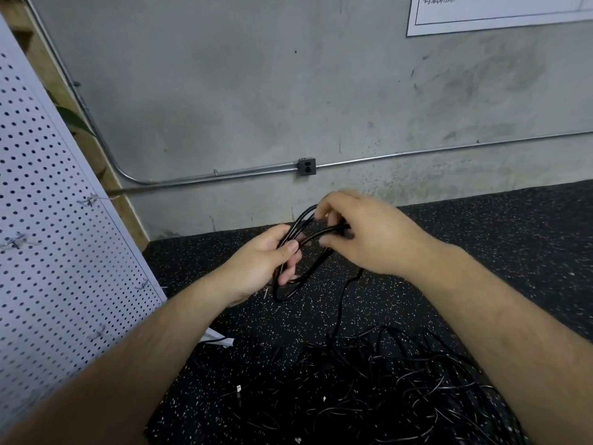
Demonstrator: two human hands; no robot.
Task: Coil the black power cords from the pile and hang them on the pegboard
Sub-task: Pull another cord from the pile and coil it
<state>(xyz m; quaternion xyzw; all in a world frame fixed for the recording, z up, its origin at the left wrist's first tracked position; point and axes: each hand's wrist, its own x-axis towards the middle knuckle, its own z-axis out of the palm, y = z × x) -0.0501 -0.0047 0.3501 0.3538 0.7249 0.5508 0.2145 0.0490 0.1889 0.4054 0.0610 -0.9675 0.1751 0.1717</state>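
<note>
While left hand (260, 264) clasps cord coil (301, 220) in fist, right hand (369, 239) pinches its upper strands

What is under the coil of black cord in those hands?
Speckled black rubber floor lies under the coil; one loose strand trails down to the tangled pile of cords. The left hand and right hand gripping it hide the coil's middle.
</note>
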